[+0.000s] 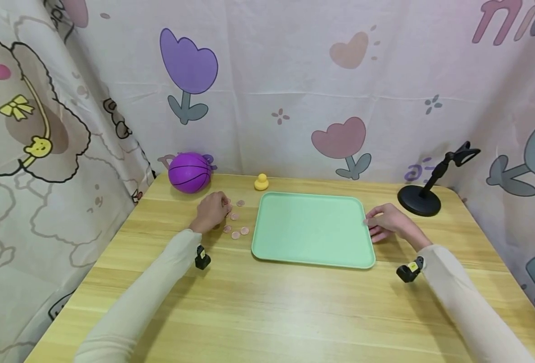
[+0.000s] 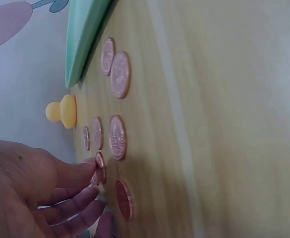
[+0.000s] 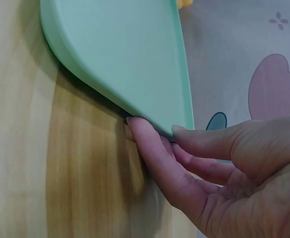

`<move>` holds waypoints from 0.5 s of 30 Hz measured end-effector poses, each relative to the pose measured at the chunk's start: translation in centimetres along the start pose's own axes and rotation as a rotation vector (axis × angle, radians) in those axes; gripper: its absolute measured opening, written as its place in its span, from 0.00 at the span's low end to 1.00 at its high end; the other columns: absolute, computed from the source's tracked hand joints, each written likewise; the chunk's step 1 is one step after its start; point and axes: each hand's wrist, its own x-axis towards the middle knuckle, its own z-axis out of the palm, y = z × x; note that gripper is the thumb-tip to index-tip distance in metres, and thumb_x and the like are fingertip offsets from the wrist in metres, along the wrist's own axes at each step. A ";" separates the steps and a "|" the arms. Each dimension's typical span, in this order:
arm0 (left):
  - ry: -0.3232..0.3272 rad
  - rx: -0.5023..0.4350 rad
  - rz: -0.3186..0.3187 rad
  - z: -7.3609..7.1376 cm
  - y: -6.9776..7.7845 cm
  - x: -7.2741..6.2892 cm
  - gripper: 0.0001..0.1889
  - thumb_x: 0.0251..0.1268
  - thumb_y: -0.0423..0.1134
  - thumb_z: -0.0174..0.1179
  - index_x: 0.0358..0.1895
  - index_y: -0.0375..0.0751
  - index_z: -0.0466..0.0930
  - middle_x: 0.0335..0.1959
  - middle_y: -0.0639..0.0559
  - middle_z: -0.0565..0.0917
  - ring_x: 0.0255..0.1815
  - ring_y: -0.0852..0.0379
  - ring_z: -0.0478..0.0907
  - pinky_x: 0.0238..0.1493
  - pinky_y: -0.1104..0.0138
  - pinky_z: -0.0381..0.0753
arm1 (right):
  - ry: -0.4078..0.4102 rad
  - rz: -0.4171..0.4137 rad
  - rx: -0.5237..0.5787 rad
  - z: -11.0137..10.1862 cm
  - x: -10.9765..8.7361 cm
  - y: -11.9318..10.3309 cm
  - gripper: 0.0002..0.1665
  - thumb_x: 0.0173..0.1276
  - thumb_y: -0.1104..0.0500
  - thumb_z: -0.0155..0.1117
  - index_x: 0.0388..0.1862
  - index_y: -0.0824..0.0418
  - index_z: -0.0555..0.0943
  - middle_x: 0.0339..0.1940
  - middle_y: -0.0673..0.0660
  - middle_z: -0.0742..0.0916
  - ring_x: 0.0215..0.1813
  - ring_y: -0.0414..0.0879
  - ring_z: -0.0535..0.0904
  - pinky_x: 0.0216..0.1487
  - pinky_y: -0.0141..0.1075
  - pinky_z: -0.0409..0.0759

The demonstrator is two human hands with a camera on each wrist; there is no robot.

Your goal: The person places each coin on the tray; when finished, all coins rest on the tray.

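- Coins (image 2: 117, 137), copper-coloured, several: lying on the desk (image 1: 294, 312), scattered just beside the left grip (image 1: 212, 209), between it and the tray (image 1: 313, 229); two nearest the tray lie edge to edge or nearly so. One further coin lies beneath the hand.
- Pinched coin (image 2: 100, 166), one: at the tips of the left grip, partly hidden by the thumb; whether lifted from the desk, cannot tell.
- Left grip, bare hand: fingers curled, thumb brought almost to the fingertips, gap very small; thumb tip touching the pinched coin.
- Tray, pale green, rectangular, rounded corners: right of the coins, its right edge at the right grip (image 1: 387, 222).
- Right grip, bare hand: slightly parted, thumb on the tray rim, forefinger against the outer edge; rim taken between them.
- Duck (image 1: 261, 182), yellow: behind the tray's far left corner.
- Ball (image 1: 189, 173), purple, black lines: beyond the left grip.
- Clip stand (image 1: 419, 200), black, round base: beyond the right grip, at far right.
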 end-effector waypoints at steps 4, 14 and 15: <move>-0.035 -0.020 -0.028 -0.1 0.1 0.1 0.08 0.75 0.35 0.64 0.43 0.31 0.81 0.42 0.38 0.84 0.37 0.46 0.79 0.39 0.53 0.80 | -0.033 0.024 0.031 -0.4 0.3 0.1 0.19 0.80 0.68 0.57 0.61 0.82 0.70 0.33 0.60 0.87 0.32 0.45 0.88 0.39 0.44 0.91; -0.079 -0.056 -0.035 0.2 0.4 0.6 0.10 0.74 0.32 0.62 0.47 0.26 0.79 0.45 0.34 0.85 0.39 0.44 0.81 0.47 0.52 0.82 | -0.077 0.071 0.078 -0.9 0.8 -0.1 0.20 0.80 0.68 0.56 0.63 0.82 0.69 0.33 0.58 0.88 0.34 0.45 0.88 0.43 0.43 0.91; -0.079 -0.053 -0.035 0.2 0.4 0.6 0.10 0.74 0.32 0.62 0.48 0.26 0.79 0.45 0.33 0.85 0.41 0.43 0.80 0.48 0.51 0.81 | -0.077 0.068 0.075 -0.8 0.8 -0.2 0.20 0.81 0.68 0.56 0.63 0.83 0.69 0.34 0.58 0.88 0.34 0.44 0.88 0.43 0.43 0.91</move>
